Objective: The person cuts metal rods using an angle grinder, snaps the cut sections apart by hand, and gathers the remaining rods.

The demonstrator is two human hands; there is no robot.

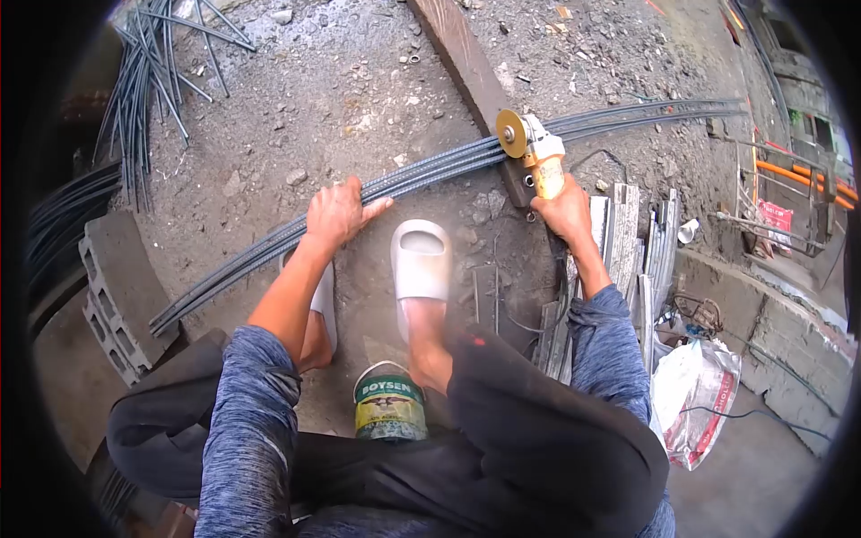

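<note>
A bundle of long ribbed rebar runs slantwise across the ground, its far part lying over a wooden beam. My left hand presses down on the bundle, fingers curled over the bars and thumb stretched along them. In my right hand is a yellow and silver angle grinder, held by its body. Its gold-coloured cutting disc stands upright at the bars, above the beam; whether it touches them I cannot tell.
The wooden beam lies on rubble-strewn ground. More thin rods are piled far left, near a hollow block. Metal channels and a plastic sack lie at right. A Boysen paint can stands between my legs.
</note>
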